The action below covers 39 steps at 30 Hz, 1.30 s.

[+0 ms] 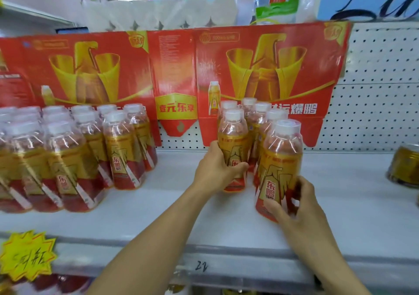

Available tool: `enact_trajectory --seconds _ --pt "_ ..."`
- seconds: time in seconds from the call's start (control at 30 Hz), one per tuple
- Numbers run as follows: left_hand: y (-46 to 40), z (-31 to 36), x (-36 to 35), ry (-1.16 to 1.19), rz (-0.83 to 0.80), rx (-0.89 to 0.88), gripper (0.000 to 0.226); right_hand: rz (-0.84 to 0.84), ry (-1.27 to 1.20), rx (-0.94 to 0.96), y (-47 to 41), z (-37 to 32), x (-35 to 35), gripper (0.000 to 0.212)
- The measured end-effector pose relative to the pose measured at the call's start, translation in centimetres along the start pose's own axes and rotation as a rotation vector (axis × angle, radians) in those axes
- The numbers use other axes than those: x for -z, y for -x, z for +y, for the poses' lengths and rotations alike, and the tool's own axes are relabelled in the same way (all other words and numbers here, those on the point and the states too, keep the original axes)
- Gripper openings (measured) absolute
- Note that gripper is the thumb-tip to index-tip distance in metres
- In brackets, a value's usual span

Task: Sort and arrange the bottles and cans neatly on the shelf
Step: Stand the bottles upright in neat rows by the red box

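On the white shelf (172, 206) stand two groups of gold-and-red drink bottles with white caps. The left group (74, 156) fills several rows. The right group (258, 122) is smaller. My left hand (217, 170) is wrapped around the front-left bottle (233, 136) of the right group. My right hand (294, 206) grips the lower part of the nearest bottle (282, 158), which stands at the front right of that group. Both bottles are upright on the shelf.
A red and gold cardboard display (176, 68) leans against the white pegboard (381, 86) behind the bottles. Gold cans (404, 165) sit at the shelf's far right. A yellow starburst price tag (26, 255) hangs on the front rail at left. Paper goods lie on top.
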<state>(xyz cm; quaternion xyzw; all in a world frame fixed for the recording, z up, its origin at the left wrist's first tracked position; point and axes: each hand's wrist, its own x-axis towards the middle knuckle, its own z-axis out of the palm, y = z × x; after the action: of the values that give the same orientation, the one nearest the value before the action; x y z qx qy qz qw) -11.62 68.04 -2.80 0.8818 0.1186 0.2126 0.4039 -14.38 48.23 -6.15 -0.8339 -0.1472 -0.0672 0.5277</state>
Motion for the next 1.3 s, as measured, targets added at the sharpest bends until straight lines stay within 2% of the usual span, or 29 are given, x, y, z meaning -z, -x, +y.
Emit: enact_trajectory --seconds 0.17,0.37,0.53,0.67,0.73,0.83,0.9,0.93,0.97,1.03,1.1,1.17,1.23,1.3 --pt "3.7 -1.5 3.9 -0.018 0.019 0.021 0.064 -0.053 0.039 -0.049 -0.2 -1.2 0.9 0.069" --pt "9.3 -5.0 10.3 -0.049 0.2 0.056 0.067 -0.147 0.086 -0.039 0.3 -2.9 0.2 0.071" --pt "10.7 -7.8 14.5 -0.204 0.342 0.072 0.067 -0.233 0.1 0.042 1.0 -5.2 -3.5 0.061" --pt "11.0 -9.6 15.8 -0.289 0.435 0.048 0.086 -0.307 0.081 0.096 1.5 -7.1 -7.4 0.056" --pt "11.3 -10.0 15.8 -0.262 0.491 -0.003 0.091 -0.345 0.069 0.106 1.8 -8.1 -9.2 0.058" --pt "11.5 -10.2 15.7 -0.347 0.561 -0.041 0.09 -0.372 0.059 0.116 1.8 -9.0 -11.4 0.063" --pt "11.8 -10.8 15.9 -0.38 0.603 -0.077 0.088 -0.304 0.049 0.11 2.2 -9.1 -12.7 0.071" --pt "12.2 -11.3 16.1 -0.356 0.626 -0.102 0.087 -0.199 0.054 0.14 2.7 -9.1 -13.2 0.076" --pt "12.5 -12.0 16.5 -0.319 0.649 -0.121 0.085 -0.062 0.056 0.218 3.3 -9.2 -13.6 0.075" --pt "13.0 -13.4 17.6 -0.318 0.701 -0.156 0.08 0.135 -0.02 0.468 4.8 -10.2 -14.3 0.056" --pt "12.6 -14.6 19.0 -0.422 0.738 -0.205 0.079 0.083 -0.056 0.636 6.1 -11.5 -15.6 0.039" --pt "11.8 -15.3 20.5 -0.525 0.72 -0.266 0.085 -0.038 0.051 0.693 6.4 -12.1 -17.7 0.04" --pt "11.1 -15.4 21.5 -0.537 0.67 -0.297 0.091 -0.15 0.117 0.583 6.2 -12.1 -19.7 0.061" --pt "10.5 -15.8 21.6 -0.494 0.635 -0.295 0.095 -0.208 0.098 0.429 6.1 -12.1 -20.9 0.073"
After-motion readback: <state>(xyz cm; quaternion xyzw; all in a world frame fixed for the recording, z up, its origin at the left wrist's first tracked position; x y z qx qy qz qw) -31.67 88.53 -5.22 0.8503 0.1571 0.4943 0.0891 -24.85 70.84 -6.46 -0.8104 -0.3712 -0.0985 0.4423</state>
